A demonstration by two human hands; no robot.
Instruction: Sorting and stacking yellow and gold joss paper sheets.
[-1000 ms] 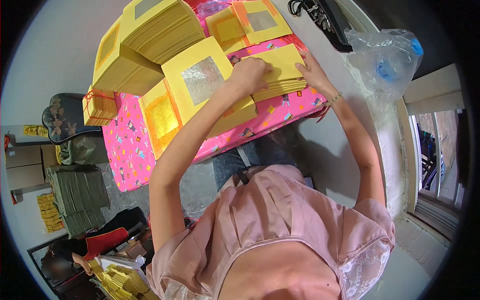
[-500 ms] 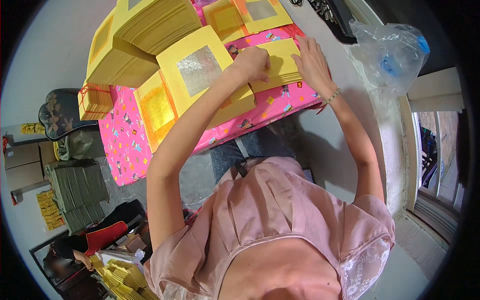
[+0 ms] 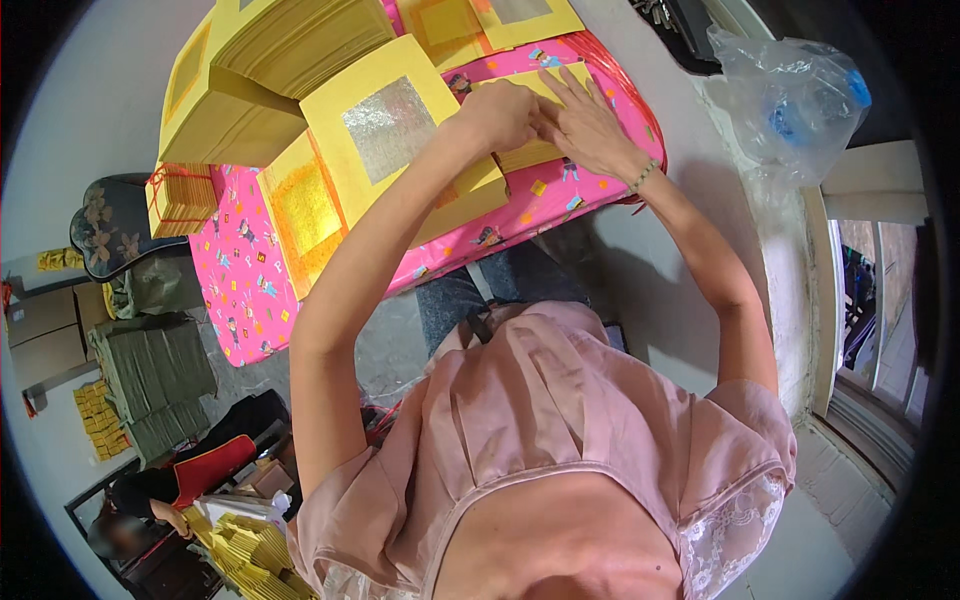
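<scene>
A folded stack of yellow paper [image 3: 528, 157] lies on the pink patterned tablecloth [image 3: 235, 265], beneath both hands. My left hand [image 3: 494, 116] rests on its left part with the fingers curled in; whether they pinch a sheet is hidden. Flat across the right part lies my right hand [image 3: 592, 128], fingers stretched and thumb close to the left hand's fingers. To the left, beside my left forearm, sits a thick yellow paper stack with a silver foil square [image 3: 388, 128] on top. Partly under it is yellow paper with an orange-edged gold square [image 3: 305, 212].
Tall yellow paper stacks [image 3: 235, 115] stand at the far left, near a small bundle tied with red string [image 3: 183, 200]. Red strings [image 3: 648, 110] hang over the table's right edge. A clear plastic bag [image 3: 790, 110] is at the right. Another person's hand [image 3: 170, 517] shows at lower left.
My right hand has slid left and down over the folded yellow stack, now meeting my left hand. The left hand has shifted slightly, its fingers more curled.
</scene>
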